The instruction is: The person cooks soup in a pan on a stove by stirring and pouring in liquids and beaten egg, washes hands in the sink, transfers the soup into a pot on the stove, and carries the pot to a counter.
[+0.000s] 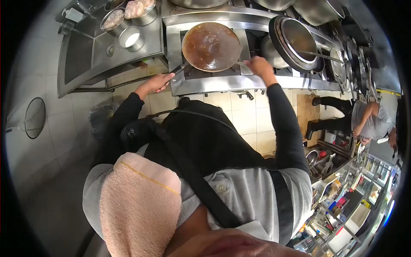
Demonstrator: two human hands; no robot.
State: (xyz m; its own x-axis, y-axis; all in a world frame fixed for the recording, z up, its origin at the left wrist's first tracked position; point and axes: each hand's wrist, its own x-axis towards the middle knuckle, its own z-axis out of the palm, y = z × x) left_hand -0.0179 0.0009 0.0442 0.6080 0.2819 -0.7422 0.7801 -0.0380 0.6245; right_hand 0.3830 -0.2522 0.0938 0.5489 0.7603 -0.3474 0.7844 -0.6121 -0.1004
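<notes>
A frying pan full of brown, glossy sauce with small bits in it sits on the stove. My left hand is wrapped round the pan's dark handle, to the left of the stove front. At the pan's right rim, my right hand grips a metal cooking utensil. The utensil's end reaches to the rim; its shape is hidden there, so I cannot tell its exact kind.
Stacked pans stand on the burners to the right, with a ladle-like handle across them. A steel counter at left holds a pot of white liquid and containers of raw meat. Another person stands at far right.
</notes>
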